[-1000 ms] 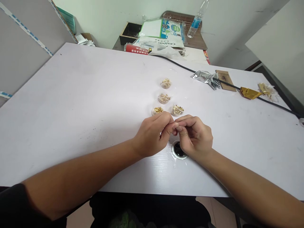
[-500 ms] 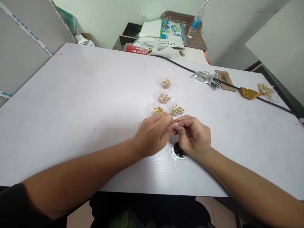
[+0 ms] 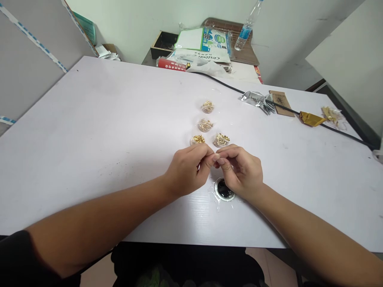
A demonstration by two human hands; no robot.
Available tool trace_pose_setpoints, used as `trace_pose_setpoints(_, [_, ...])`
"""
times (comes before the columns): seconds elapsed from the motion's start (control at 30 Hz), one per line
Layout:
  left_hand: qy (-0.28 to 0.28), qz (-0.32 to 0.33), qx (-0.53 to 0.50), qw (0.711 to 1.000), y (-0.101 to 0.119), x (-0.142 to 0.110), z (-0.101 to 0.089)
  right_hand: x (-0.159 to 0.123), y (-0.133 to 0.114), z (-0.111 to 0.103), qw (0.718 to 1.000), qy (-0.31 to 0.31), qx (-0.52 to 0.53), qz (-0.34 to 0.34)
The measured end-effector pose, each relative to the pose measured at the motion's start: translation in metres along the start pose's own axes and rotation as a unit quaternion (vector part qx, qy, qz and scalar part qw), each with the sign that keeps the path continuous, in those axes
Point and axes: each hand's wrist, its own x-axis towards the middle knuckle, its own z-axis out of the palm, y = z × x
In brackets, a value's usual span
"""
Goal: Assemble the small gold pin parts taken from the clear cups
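Note:
My left hand (image 3: 190, 168) and my right hand (image 3: 243, 170) meet fingertip to fingertip above the table. Both are closed in a pinch, and whatever sits between the fingers is too small or hidden to make out. Just beyond them stand several small clear cups of gold-coloured metal pins: one cup (image 3: 198, 139) partly behind my left hand, another (image 3: 221, 139) behind my right, and two farther back, a middle cup (image 3: 205, 125) and a rear cup (image 3: 207, 106). Partly under my right hand, a round black-centred hole with a pale ring (image 3: 224, 189) shows in the tabletop.
A black cable (image 3: 218, 81) runs along the back right edge, past silver foil (image 3: 257, 99), a cardboard piece (image 3: 281, 103) and gold foil (image 3: 311, 118). Behind the white table (image 3: 89, 131) are a plastic bottle (image 3: 244, 32), packages (image 3: 206, 56) and a black box (image 3: 163, 44). A grey partition (image 3: 32, 48) borders the left.
The whole view has shifted slightly. My hands remain joined at the fingertips, with the fingers and thumbs moved a little; the cups stay in place on the table.

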Motion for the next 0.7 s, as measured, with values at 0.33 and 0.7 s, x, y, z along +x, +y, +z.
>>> trace_pose_setpoints(0.33, [-0.026, -0.106, -0.097, 0.989, 0.0036, -0.0013, -0.0004, 0.0028, -0.0001, -0.0032, 0.999, 0.004, -0.004, -0.036])
trace_pose_setpoints(0.7, [-0.042, -0.169, -0.155, 0.972, 0.003, -0.0029, -0.0005, 0.0035, -0.0039, -0.0036, 1.0, 0.013, -0.012, -0.024])
